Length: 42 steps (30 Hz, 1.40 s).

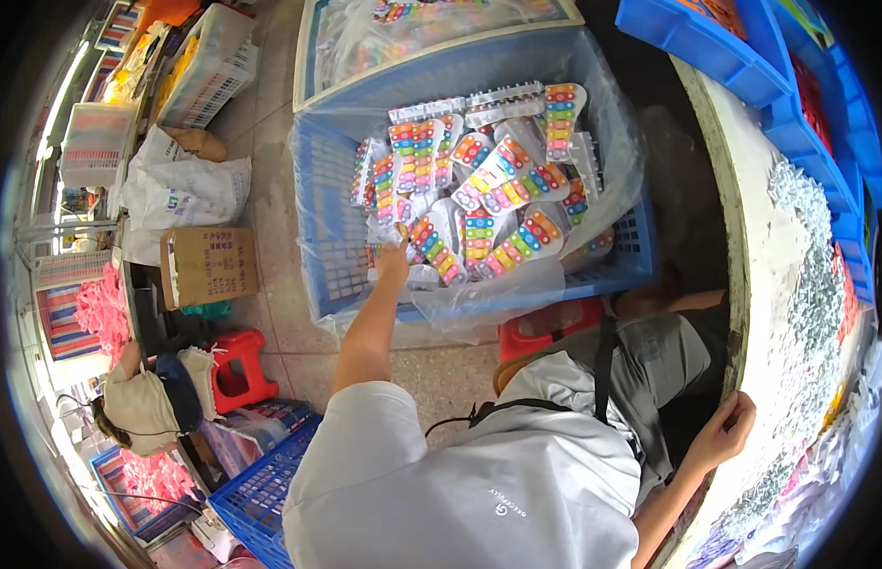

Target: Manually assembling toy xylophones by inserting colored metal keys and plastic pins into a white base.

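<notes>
My left hand point(394, 254) reaches down into a blue plastic crate point(619, 248) lined with a clear bag. Its fingers curl on the edge of one white toy xylophone with coloured bars point(430, 248) at the near left of the pile. Several more of the same toys point(505, 175) fill the crate. My right hand point(730, 427) grips the edge of the pale worktable point(756, 237) on the right, fingers curled over its rim. My grey-sleeved arm and shoulder point(460, 474) fill the lower middle.
A second crate with bagged toys point(431, 28) stands beyond the first. A red stool point(237, 365) and another point(545, 327), a cardboard box point(211, 266), white sacks point(180, 190), a blue basket point(261, 493) and a seated person point(147, 403) are around. Small white parts point(811, 284) cover the table; blue bins point(744, 47) line it.
</notes>
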Tool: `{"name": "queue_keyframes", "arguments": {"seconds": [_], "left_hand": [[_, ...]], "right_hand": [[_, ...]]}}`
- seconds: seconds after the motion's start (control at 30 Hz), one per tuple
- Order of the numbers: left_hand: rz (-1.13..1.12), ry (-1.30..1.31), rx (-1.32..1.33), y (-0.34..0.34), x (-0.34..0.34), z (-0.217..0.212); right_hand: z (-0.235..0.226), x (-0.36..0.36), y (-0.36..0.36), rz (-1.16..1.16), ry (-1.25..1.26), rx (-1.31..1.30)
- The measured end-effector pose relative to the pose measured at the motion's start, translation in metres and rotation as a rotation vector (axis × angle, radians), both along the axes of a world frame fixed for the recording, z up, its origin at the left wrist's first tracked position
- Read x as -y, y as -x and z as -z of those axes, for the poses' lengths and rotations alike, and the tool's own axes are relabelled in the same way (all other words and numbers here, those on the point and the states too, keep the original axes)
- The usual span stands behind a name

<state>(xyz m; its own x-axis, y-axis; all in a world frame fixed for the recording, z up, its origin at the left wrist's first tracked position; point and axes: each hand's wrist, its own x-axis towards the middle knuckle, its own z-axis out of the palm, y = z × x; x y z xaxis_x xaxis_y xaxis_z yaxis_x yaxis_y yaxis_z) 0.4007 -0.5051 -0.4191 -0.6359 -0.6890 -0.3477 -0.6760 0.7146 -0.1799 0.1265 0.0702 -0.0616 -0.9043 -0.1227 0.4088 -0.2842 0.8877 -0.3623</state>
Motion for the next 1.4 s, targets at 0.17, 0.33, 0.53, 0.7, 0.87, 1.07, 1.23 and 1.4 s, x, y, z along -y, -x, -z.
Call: {"name": "queue_keyframes", "arguments": {"seconds": [0.17, 0.33, 0.53, 0.7, 0.87, 1.07, 1.23, 1.4], "left_hand": [[-0.18, -0.1, 0.183, 0.011, 0.021, 0.005], [-0.433, -0.074, 0.074, -0.033, 0.045, -0.006], [-0.968, 0.054, -0.796, -0.149, 0.125, -0.034], [-1.482, -0.548, -1.282, -0.104, 0.039, -0.022], [-1.669, -0.194, -1.589, -0.02, -0.032, -0.039], [-1.665, -0.267, -1.786, -0.018, -0.019, 0.002], [-1.45, -0.459, -1.296, -0.07, 0.062, 0.059], [-0.534, -0.326, 0.084, -0.036, 0.01, 0.039]], "right_hand": [[-0.002, -0.001, -0.001, 0.023, -0.06, 0.029], [-0.001, 0.004, 0.0, -0.005, -0.076, 0.027], [0.005, -0.009, 0.009, -0.031, 0.024, -0.018], [0.003, 0.0, 0.002, -0.006, -0.045, -0.015], [0.003, -0.008, -0.002, -0.012, -0.064, -0.011], [0.006, 0.003, -0.001, 0.006, -0.064, -0.003], [0.001, -0.004, 0.0, 0.003, 0.022, -0.001], [0.008, -0.001, -0.006, -0.003, -0.046, -0.051]]}}
